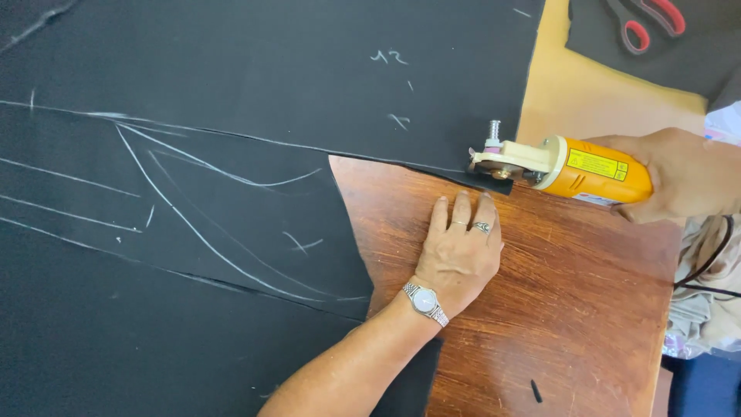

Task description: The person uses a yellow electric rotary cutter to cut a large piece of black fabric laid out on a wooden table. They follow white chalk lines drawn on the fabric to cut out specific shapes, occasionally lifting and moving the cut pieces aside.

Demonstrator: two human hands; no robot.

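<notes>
Nearby, red-handled scissors (648, 22), right hand (683, 174) grip wrapped round yellow cutter (590, 170), left hand (459, 255) spread flat on table (571, 309).

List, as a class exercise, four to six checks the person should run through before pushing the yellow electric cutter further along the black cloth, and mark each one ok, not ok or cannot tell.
1. Right hand has a full grip on the cutter: ok.
2. Left hand lies flat on the wooden table, clear of the blade end: ok.
3. Left hand presses the black cloth down: not ok, it rests on bare wood beside the cloth edge.
4. Blade follows a chalk line: cannot tell.
5. Power cord lies clear of the cutting path: ok.
6. Scissors lie out of the way: ok.
</notes>
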